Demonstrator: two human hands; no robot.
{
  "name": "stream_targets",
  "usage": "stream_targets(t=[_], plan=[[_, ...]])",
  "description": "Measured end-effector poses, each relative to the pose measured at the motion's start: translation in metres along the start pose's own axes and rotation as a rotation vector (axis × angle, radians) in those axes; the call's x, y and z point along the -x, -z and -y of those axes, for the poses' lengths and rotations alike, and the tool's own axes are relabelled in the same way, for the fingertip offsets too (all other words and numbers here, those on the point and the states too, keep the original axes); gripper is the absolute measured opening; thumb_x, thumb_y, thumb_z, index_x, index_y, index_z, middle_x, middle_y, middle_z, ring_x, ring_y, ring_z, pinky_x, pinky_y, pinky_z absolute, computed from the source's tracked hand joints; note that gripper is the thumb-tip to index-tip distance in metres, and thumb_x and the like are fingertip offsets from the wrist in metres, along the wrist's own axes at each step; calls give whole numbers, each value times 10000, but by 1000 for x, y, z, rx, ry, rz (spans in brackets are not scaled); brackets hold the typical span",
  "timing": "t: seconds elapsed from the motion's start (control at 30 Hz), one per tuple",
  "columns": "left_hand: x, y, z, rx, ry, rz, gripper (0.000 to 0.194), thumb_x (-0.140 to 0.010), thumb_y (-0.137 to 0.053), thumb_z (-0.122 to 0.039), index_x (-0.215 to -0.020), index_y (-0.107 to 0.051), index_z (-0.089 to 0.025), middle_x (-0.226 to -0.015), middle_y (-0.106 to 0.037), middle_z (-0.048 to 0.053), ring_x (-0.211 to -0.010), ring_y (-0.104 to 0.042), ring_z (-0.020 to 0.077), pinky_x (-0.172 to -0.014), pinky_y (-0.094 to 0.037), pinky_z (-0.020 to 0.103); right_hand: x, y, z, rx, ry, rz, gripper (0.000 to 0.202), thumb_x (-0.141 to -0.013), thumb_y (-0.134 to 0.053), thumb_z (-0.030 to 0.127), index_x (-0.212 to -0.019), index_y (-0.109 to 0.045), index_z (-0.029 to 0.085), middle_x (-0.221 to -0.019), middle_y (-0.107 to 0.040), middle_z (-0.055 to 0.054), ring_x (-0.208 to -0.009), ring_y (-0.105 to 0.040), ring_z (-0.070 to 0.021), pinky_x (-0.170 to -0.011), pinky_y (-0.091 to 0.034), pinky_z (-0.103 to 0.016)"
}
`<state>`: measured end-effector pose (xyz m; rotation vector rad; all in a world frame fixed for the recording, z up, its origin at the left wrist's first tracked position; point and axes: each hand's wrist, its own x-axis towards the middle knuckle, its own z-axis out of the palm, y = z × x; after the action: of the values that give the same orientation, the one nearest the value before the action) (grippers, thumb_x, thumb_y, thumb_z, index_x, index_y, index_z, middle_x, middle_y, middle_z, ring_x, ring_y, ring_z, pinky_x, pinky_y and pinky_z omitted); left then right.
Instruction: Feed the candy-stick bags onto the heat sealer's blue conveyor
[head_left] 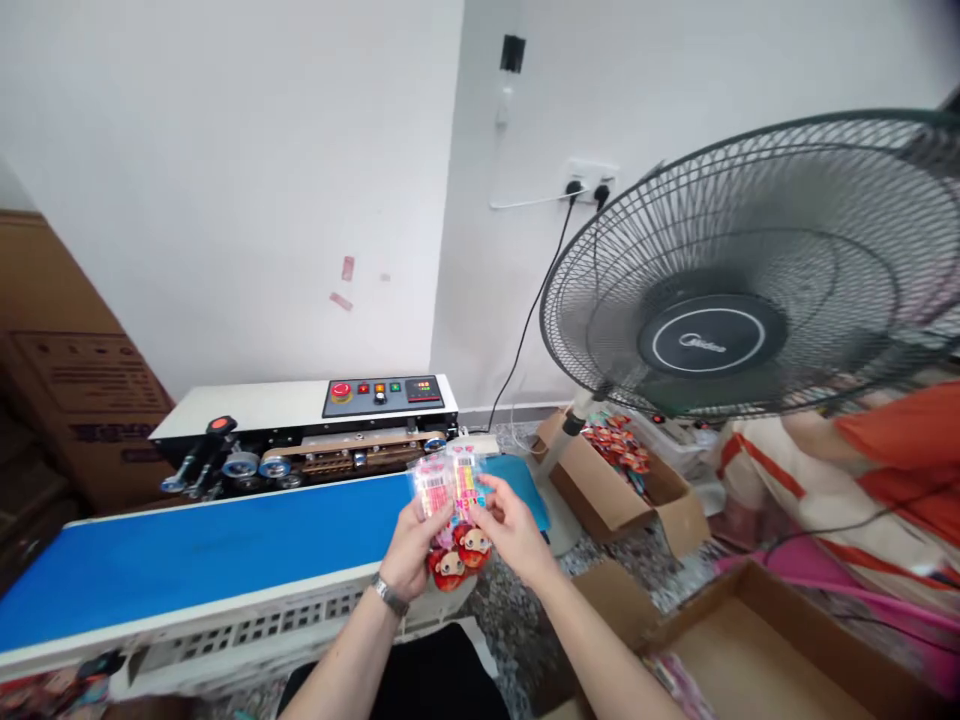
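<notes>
Two small clear packets (pixel 433 490) with pink and yellow contents and red-haired cartoon faces at their lower ends are held side by side. My left hand (pixel 411 545), with a metal watch on its wrist, grips the left packet between thumb and fingers. The right packet (pixel 466 478) is pinched in my right hand (pixel 510 525). Both packets are just beyond the right end of a blue conveyor belt (pixel 225 555). Behind the belt stands a sealing machine (pixel 247 405) with a red button and a lit display.
A large fan (pixel 709 340) stands at the right. Below it, an open carton (pixel 600 490) holds many red packets. Another open carton (pixel 772 650) lies at the lower right. A person in orange (pixel 900 440) sits at the right edge. Brown cartons (pixel 82 380) stand at the left.
</notes>
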<state>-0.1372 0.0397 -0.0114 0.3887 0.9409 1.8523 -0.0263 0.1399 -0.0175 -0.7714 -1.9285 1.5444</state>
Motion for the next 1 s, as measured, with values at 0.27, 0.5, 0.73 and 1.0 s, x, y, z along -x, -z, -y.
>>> stream_targets(t=[0.27, 0.5, 0.73, 1.0], plan=[[-8, 34, -17, 52, -61, -252, 380, -610, -742, -254, -947, -632, -117, -917, -698, 114, -790, -656, 238, -757, -504, 358, -39, -13, -25, -248, -90, -170, 414, -704, -616, 345, -1056, -452, 201, -784, -612, -10, -682, -610, -172, -638, -498, -290], [-7, 49, -26, 94, -82, -291, 405, -608, -742, -239, -974, -622, -115, -922, -697, 111, -787, -657, 227, -763, -507, 351, -78, -13, -55, 245, -161, -253, 399, -697, -551, 260, -1086, -502, 183, -711, -602, 3, -634, -602, -175, -554, -456, -258], [-7, 47, -25, 105, -83, -249, 432, -613, -738, -253, -1004, -613, -118, -919, -696, 126, -811, -656, 263, -763, -507, 378, -70, -35, -22, 444, 65, -121, 354, -733, -573, 277, -1078, -539, 208, -903, -635, -57, -799, -599, -199, -727, -448, -299], [-7, 43, -23, 98, -98, -234, 386, -587, -752, -255, -928, -630, -122, -839, -702, 106, -730, -661, 234, -702, -512, 339, -51, -47, 0, 154, 161, -47, 265, -800, -491, 428, -799, -564, 173, -707, -611, -17, -634, -558, -149, -580, -432, -227]])
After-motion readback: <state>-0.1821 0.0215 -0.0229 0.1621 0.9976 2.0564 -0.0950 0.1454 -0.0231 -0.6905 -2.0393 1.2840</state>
